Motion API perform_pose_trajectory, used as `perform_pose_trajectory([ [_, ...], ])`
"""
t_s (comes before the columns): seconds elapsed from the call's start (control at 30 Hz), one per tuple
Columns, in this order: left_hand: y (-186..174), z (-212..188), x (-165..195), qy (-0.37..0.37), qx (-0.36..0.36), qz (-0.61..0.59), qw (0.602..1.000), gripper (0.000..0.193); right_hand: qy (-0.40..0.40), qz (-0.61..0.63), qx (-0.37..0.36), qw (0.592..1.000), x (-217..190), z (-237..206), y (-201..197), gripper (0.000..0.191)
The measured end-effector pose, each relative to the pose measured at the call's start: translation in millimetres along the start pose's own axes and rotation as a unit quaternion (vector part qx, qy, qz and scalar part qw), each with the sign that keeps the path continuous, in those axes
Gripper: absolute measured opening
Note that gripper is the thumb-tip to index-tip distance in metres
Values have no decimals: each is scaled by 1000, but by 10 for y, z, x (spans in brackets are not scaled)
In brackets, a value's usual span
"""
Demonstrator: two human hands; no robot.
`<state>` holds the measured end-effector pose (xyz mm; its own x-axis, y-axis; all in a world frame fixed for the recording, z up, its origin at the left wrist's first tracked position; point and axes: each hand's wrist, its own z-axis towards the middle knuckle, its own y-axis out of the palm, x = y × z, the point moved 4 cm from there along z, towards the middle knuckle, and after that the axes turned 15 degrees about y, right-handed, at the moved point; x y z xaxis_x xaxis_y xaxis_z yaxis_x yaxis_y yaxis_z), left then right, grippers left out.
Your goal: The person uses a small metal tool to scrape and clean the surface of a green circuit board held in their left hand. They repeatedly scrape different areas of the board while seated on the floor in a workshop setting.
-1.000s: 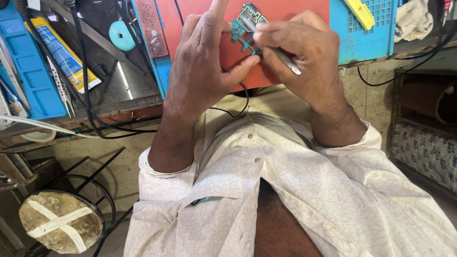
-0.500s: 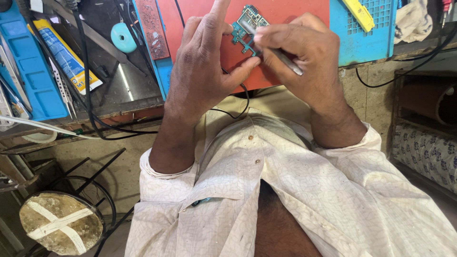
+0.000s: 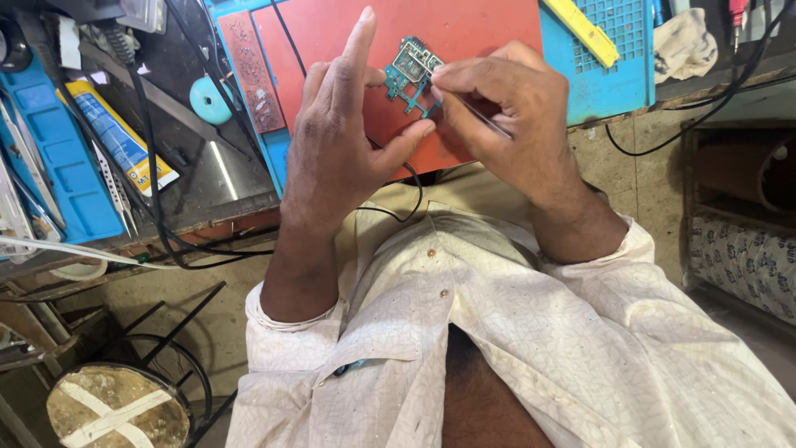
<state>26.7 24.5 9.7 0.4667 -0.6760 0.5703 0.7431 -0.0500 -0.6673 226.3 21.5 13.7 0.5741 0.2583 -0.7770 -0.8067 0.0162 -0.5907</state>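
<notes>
My left hand [image 3: 340, 137] pinches a small teal circuit board [image 3: 410, 75] between thumb and fingers, with the index finger pointing up. The board is held over a red work mat [image 3: 464, 29] on the bench. My right hand [image 3: 506, 108] grips a thin metal tool [image 3: 481, 120] like a pen, with its tip at the board's right edge. Both wrists rest above my pale patterned shirt.
A blue mat [image 3: 618, 70] with a yellow tool [image 3: 584, 29] lies right of the red one. A blue tray [image 3: 54, 158], a blue and yellow tube [image 3: 124, 141], a round teal item [image 3: 209, 99] and black cables [image 3: 157, 207] lie at left. A stool [image 3: 116, 406] stands below.
Both hands and the board stay almost still. The view has shifted very slightly; no grip has changed.
</notes>
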Motion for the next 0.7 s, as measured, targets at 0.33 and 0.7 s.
perform_pose_trajectory([
  [0.33,-50,143,67,84,-59,36,994,96,30,77,40,996,69,-45,-93,16],
  [0.7,-145,279,-69,85,-97,38,991,94,82,212,14,974,194,-69,-66,10],
])
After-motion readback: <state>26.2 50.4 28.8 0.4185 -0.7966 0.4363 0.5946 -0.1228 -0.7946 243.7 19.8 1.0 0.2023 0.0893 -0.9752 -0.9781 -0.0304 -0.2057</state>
